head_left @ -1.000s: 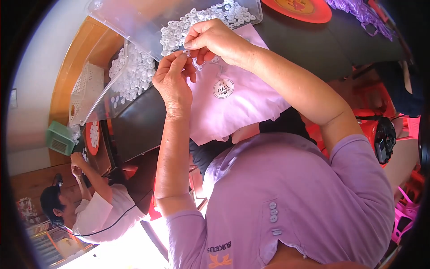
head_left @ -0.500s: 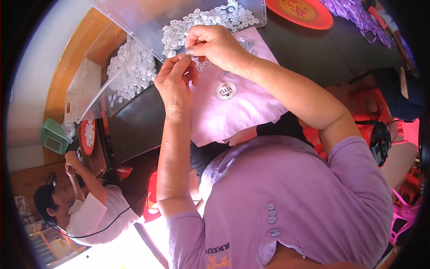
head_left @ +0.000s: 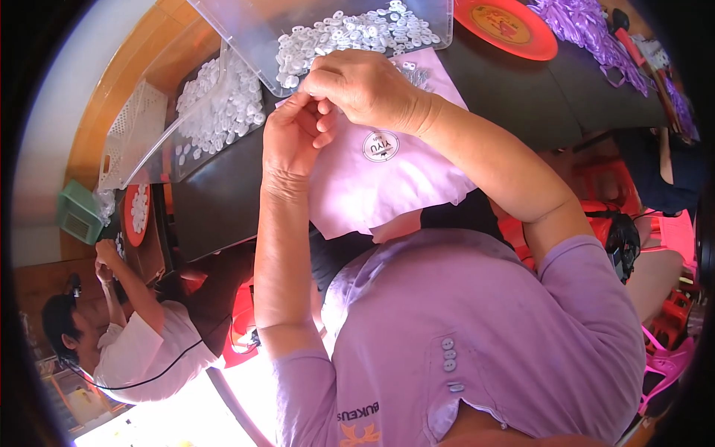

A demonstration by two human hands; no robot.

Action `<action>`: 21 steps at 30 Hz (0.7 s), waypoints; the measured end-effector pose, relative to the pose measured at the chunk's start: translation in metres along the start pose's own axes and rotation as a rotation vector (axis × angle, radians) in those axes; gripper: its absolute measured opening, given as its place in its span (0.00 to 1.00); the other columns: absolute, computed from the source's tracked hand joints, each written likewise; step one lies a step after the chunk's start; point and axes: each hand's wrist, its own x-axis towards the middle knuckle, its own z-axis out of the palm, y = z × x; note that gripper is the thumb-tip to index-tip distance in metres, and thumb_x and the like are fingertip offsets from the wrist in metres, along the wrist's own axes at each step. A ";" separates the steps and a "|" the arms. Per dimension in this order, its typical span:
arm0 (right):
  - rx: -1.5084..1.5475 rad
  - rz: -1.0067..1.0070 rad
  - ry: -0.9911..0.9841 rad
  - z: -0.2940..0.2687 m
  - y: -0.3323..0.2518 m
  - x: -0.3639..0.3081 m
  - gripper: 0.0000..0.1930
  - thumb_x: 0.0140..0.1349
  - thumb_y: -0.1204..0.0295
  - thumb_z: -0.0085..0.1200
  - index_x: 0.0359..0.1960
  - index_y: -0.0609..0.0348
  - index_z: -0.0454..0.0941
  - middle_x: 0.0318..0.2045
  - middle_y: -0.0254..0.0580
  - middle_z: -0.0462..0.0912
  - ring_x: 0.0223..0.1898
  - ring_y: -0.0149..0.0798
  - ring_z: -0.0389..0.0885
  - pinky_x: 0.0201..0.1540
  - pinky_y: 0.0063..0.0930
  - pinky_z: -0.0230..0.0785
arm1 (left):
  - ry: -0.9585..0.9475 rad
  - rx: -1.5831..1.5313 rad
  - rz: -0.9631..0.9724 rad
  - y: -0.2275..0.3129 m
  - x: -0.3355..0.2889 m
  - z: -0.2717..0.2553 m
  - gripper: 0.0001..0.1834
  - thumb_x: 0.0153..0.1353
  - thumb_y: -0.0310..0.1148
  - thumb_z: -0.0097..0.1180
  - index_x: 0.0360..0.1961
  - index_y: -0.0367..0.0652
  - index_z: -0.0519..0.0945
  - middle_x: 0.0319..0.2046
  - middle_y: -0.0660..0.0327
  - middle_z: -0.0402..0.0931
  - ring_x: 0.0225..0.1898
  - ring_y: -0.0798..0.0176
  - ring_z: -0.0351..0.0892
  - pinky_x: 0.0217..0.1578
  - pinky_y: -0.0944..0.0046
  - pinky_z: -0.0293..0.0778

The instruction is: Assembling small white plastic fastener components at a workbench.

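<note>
My left hand [head_left: 289, 141] and my right hand [head_left: 366, 88] meet fingertip to fingertip over a pink cloth [head_left: 402, 179] with a round printed badge. Both are closed in a pinch, thumbs and forefingers together. Whatever lies between the tips is too small and too covered to make out. Just beyond them stands a see-through plastic bin [head_left: 246, 37] holding many small white oval pieces [head_left: 350, 37] with holes. Beside my right wrist, on the cloth's far end, lies a little heap of thin shiny metal-looking bits [head_left: 414, 74].
Left of my hands is a second see-through bin [head_left: 160, 167] with more white pieces [head_left: 223, 112]. A red plate [head_left: 510, 26] and purple ribbon-like strands [head_left: 592, 41] are at far right. A co-worker [head_left: 141, 343] sits at left near a green basket [head_left: 80, 212].
My right hand has rolled over and come down against my left, so the pinching fingertips are now more hidden. The whole view has shifted slightly.
</note>
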 end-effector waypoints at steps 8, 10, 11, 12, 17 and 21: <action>-0.003 0.014 0.035 0.001 0.002 -0.002 0.08 0.50 0.82 0.57 0.30 0.58 0.73 0.24 0.34 0.76 0.28 0.40 0.80 0.29 0.31 0.72 | -0.068 -0.175 0.052 0.001 0.003 -0.007 0.11 0.68 0.32 0.49 0.37 0.33 0.76 0.30 0.58 0.75 0.27 0.63 0.71 0.19 0.68 0.63; 0.091 0.124 0.048 0.002 0.005 -0.002 0.07 0.53 0.81 0.57 0.32 0.58 0.74 0.25 0.36 0.77 0.29 0.40 0.80 0.30 0.30 0.72 | -0.002 -0.116 0.098 0.000 0.002 -0.006 0.10 0.67 0.30 0.49 0.38 0.32 0.76 0.30 0.57 0.75 0.28 0.63 0.73 0.20 0.68 0.64; 0.184 0.233 0.062 0.003 0.008 -0.003 0.06 0.55 0.81 0.56 0.34 0.58 0.75 0.26 0.37 0.78 0.29 0.41 0.81 0.31 0.30 0.72 | 0.063 -0.056 0.143 0.000 0.002 -0.003 0.09 0.67 0.29 0.50 0.38 0.31 0.76 0.31 0.55 0.76 0.28 0.62 0.74 0.21 0.67 0.65; 0.185 0.297 0.038 0.004 0.013 -0.004 0.05 0.58 0.79 0.56 0.36 0.58 0.76 0.27 0.40 0.80 0.30 0.41 0.82 0.32 0.29 0.72 | 0.064 -0.057 0.143 0.000 0.001 -0.001 0.09 0.67 0.29 0.50 0.38 0.31 0.76 0.31 0.55 0.76 0.28 0.62 0.74 0.21 0.67 0.65; 0.061 0.294 -0.021 0.006 0.014 -0.008 0.04 0.58 0.78 0.55 0.35 0.58 0.75 0.29 0.39 0.80 0.30 0.44 0.81 0.32 0.34 0.72 | 0.199 0.122 0.267 0.002 -0.004 0.012 0.06 0.63 0.24 0.54 0.37 0.29 0.76 0.30 0.53 0.77 0.25 0.61 0.76 0.20 0.65 0.69; -0.019 0.257 -0.098 0.005 0.011 -0.008 0.04 0.58 0.77 0.54 0.34 0.58 0.75 0.31 0.39 0.80 0.30 0.47 0.80 0.31 0.38 0.71 | 0.283 0.219 0.302 0.002 -0.006 0.018 0.05 0.62 0.23 0.55 0.36 0.29 0.77 0.28 0.54 0.78 0.24 0.62 0.76 0.20 0.66 0.69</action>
